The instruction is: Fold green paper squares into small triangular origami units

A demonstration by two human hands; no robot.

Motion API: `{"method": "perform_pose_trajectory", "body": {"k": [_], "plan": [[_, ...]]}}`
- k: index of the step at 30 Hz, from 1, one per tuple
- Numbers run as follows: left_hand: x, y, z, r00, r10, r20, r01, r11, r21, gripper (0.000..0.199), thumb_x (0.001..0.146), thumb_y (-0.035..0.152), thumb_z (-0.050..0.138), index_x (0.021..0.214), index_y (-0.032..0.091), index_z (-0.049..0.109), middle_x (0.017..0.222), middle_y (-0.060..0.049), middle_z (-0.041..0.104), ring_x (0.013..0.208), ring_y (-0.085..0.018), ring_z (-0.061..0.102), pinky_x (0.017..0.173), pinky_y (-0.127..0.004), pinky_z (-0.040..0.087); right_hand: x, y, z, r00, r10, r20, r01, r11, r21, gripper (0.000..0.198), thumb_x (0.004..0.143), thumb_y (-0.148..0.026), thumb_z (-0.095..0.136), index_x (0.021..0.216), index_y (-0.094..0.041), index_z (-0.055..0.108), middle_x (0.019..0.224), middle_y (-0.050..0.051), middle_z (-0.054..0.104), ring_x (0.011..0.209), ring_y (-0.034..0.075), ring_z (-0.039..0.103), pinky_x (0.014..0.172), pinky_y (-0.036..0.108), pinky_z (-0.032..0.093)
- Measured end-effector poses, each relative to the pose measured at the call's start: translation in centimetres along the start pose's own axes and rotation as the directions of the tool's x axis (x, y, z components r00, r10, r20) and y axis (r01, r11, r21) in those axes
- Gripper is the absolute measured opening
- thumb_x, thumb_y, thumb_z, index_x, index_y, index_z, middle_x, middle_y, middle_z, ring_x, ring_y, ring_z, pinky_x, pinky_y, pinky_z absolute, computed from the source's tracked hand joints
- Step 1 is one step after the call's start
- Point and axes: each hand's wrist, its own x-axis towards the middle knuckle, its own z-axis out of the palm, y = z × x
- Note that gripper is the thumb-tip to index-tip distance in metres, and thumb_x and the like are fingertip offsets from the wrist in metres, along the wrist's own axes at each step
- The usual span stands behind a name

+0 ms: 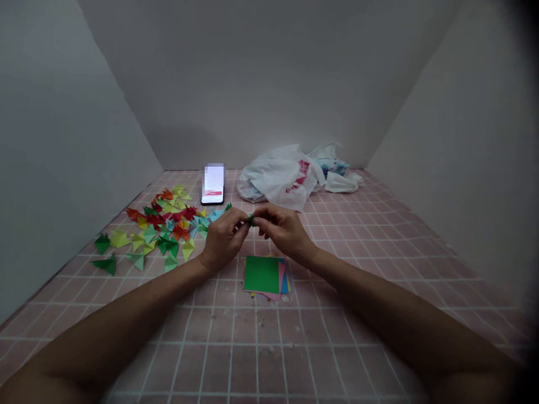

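Observation:
Between my fingertips is a small folded piece of dark green paper [251, 220], mostly hidden by the fingers. My left hand [225, 237] pinches it from the left side, closed. My right hand [285, 231] pinches it from the right, also closed. Just below the hands lies a stack of square paper sheets [261, 275], green on top, with pink, blue and yellow edges fanned out under it. Many folded paper pieces [168, 244] in green, yellow, red, orange and light blue spread to the left of my left hand.
A phone [213, 184] with a lit screen stands upright behind the folded pieces. White plastic bags [282, 177], one with red print, lie at the back by the wall. The pink tiled surface [269, 365] has walls on the left, right and far side.

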Motion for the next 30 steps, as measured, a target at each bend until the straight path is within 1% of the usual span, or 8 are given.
{"method": "perform_pose_trajectory", "body": {"k": [2, 4, 8, 11, 21, 30], "plan": [[-0.03, 0.00, 0.00, 1.000, -0.003, 0.004, 0.003, 1.000, 0.006, 0.013, 0.089, 0.008, 0.060, 0.085, 0.020, 0.060, 0.077, 0.000, 0.062, 0.067, -0.014, 0.059, 0.060, -0.025, 0.044, -0.04, -0.06, -0.04, 1.000, -0.012, 0.000, 0.012, 0.999, -0.039, 0.009, 0.088, -0.025, 0.061, 0.080, -0.021, 0.064, 0.070, -0.001, 0.060, 0.062, 0.013, 0.055, 0.058, 0.028, 0.045], [-0.04, 0.02, -0.03, 1.000, -0.004, 0.014, 0.004, 1.000, 0.020, 0.012, 0.089, 0.008, 0.060, 0.085, 0.020, 0.060, 0.078, -0.001, 0.063, 0.068, -0.014, 0.060, 0.062, -0.026, 0.045, -0.11, -0.15, -0.06, 0.999, -0.053, -0.010, 0.052, 0.993, -0.107, 0.011, 0.089, -0.023, 0.060, 0.078, -0.021, 0.062, 0.069, 0.000, 0.059, 0.065, 0.014, 0.055, 0.060, 0.029, 0.044], [-0.05, 0.06, -0.07, 1.000, -0.016, 0.025, 0.015, 0.999, 0.034, 0.013, 0.089, 0.008, 0.059, 0.085, 0.020, 0.060, 0.078, -0.001, 0.063, 0.068, -0.015, 0.060, 0.062, -0.026, 0.045, -0.27, -0.30, 0.03, 0.988, -0.156, -0.013, 0.148, 0.958, -0.246, 0.014, 0.088, -0.019, 0.058, 0.075, -0.021, 0.058, 0.070, 0.000, 0.059, 0.065, 0.015, 0.053, 0.062, 0.030, 0.041], [-0.06, 0.01, -0.02, 1.000, -0.022, 0.018, 0.021, 0.999, 0.033, 0.013, 0.088, 0.008, 0.059, 0.084, 0.020, 0.060, 0.077, -0.001, 0.064, 0.068, -0.015, 0.059, 0.061, -0.026, 0.044, -0.32, -0.31, 0.15, 0.982, -0.187, -0.013, 0.174, 0.935, -0.310, 0.015, 0.086, -0.017, 0.057, 0.072, -0.022, 0.054, 0.068, -0.001, 0.056, 0.063, 0.014, 0.050, 0.063, 0.031, 0.039], [-0.10, -0.03, 0.08, 1.000, -0.012, -0.017, 0.012, 1.000, 0.013, 0.012, 0.089, 0.009, 0.060, 0.085, 0.020, 0.061, 0.079, -0.002, 0.065, 0.070, -0.015, 0.061, 0.063, -0.027, 0.046, -0.28, -0.33, 0.40, 0.976, -0.208, -0.065, 0.178, 0.931, -0.319, 0.015, 0.081, -0.013, 0.055, 0.070, -0.023, 0.051, 0.066, -0.002, 0.053, 0.060, 0.014, 0.047, 0.061, 0.030, 0.037], [-0.07, -0.12, -0.01, 0.999, -0.024, -0.036, 0.023, 1.000, -0.021, 0.012, 0.091, 0.010, 0.061, 0.085, 0.020, 0.061, 0.084, -0.003, 0.067, 0.075, -0.015, 0.064, 0.065, -0.026, 0.049, -0.30, -0.43, 0.39, 0.973, -0.208, -0.103, 0.162, 0.925, -0.343, 0.012, 0.079, -0.014, 0.054, 0.071, -0.022, 0.054, 0.068, -0.001, 0.058, 0.063, 0.015, 0.053, 0.062, 0.030, 0.040]]}}
